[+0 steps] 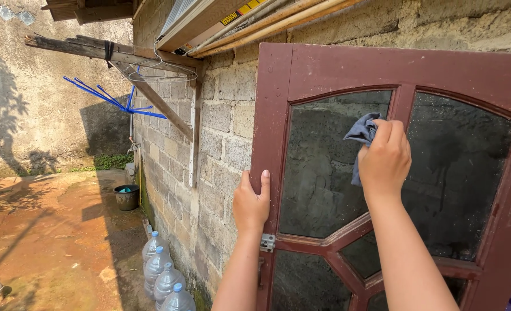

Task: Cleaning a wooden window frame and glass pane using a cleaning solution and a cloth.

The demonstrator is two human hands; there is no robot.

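Your right hand (384, 158) is clamped on one grey cloth (363, 137), pressing it against the dark upper glass pane (324, 167) of a single maroon door (336, 72); the cloth bunches out above and left of your knuckles, the rest hidden under your palm. Your left hand (251, 203) grips the door's left edge, fingers curled out of sight behind the frame, just above one metal hinge (267, 242). Four water jugs (162, 275) with blue caps line the block wall (221, 144), the nearest cut off below. One dark bucket (127, 196) sits farther back.
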